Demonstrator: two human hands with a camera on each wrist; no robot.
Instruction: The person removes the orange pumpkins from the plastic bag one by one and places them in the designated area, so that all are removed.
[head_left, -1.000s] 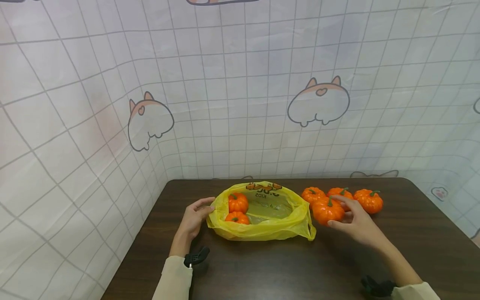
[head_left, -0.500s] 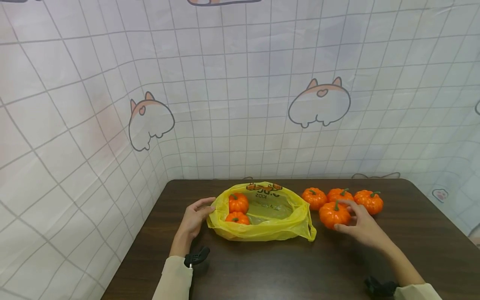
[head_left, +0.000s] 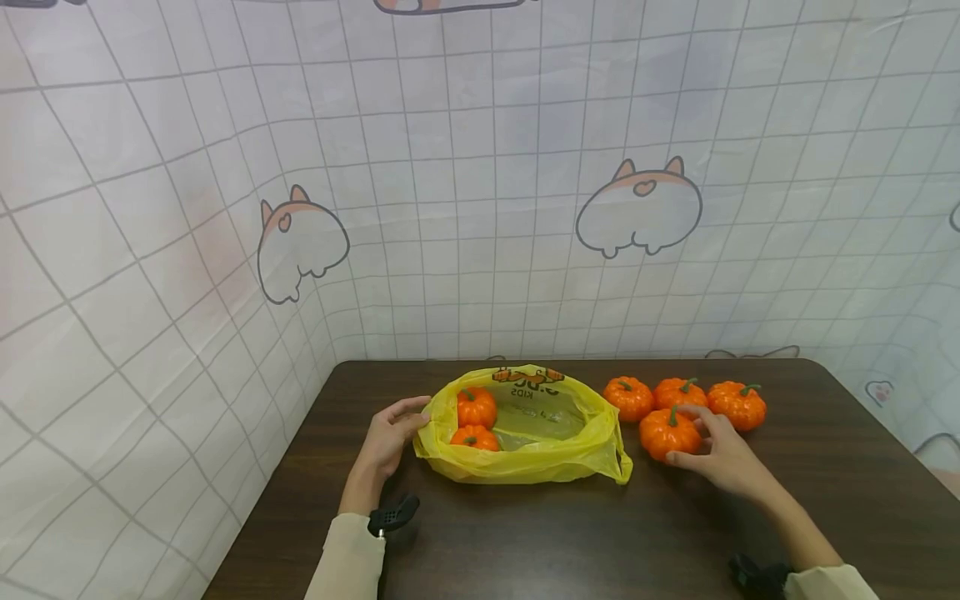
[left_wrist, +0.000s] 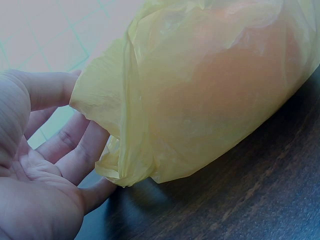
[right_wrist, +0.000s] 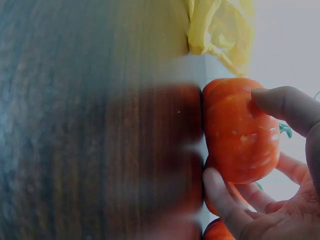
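Note:
A yellow plastic bag [head_left: 525, 462] lies on the table with its mouth open, and two small orange pumpkins [head_left: 477, 408] show inside its left part. My left hand [head_left: 390, 437] pinches the bag's left edge; in the left wrist view the thumb [left_wrist: 50, 90] lies on the thin plastic. To the right of the bag, my right hand [head_left: 720, 454] grips another small pumpkin [head_left: 666, 435] with a green stem, thumb on one side and fingers on the other. The right wrist view has this pumpkin [right_wrist: 240, 130] resting right at the tabletop.
Behind the gripped pumpkin, three more stand in a row: a left pumpkin [head_left: 628, 398], a middle pumpkin [head_left: 678, 392] and a right pumpkin [head_left: 737, 406]. The dark wooden table [head_left: 510, 542] meets a white gridded cloth [head_left: 465, 250] at its back and left.
My right hand has moved slightly right, away from the bag, and down with the pumpkin, which now sits at the tabletop. The left hand and bag have stayed put.

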